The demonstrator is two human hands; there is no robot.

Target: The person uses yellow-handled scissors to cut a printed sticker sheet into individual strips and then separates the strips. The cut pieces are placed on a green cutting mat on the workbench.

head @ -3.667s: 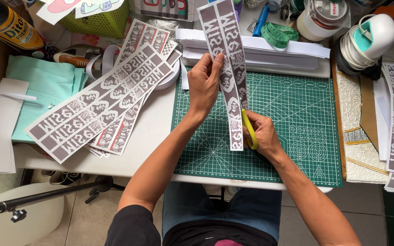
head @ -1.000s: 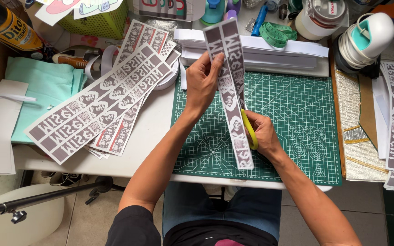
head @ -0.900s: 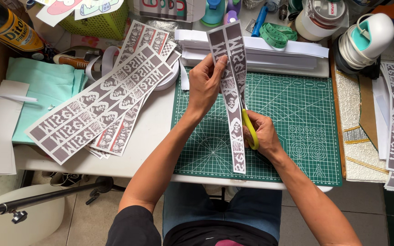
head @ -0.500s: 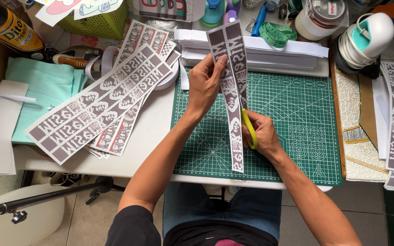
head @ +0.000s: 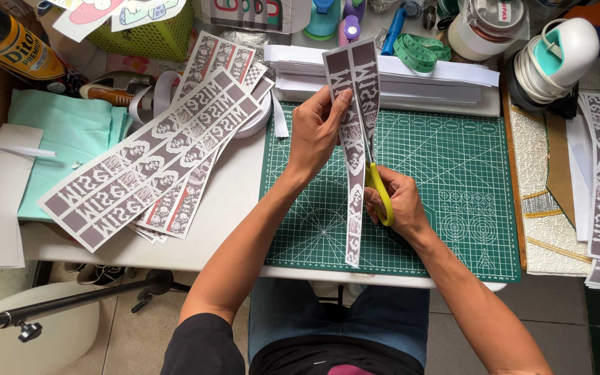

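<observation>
Scissors (head: 376, 187) split grey printed strip (head: 353, 139) lengthwise between both hands

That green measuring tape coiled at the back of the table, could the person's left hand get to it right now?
Probably not at once. The left hand is pinching the printed paper strip that the scissors in the right hand are cutting. The green measuring tape lies uncovered beyond the cutting mat, on stacked white sheets.

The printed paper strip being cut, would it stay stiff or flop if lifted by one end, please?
The strip looks thin, so it likely bends; its cut lower end already hangs over the green mat. Held by the left hand, it probably weighs little.
</observation>
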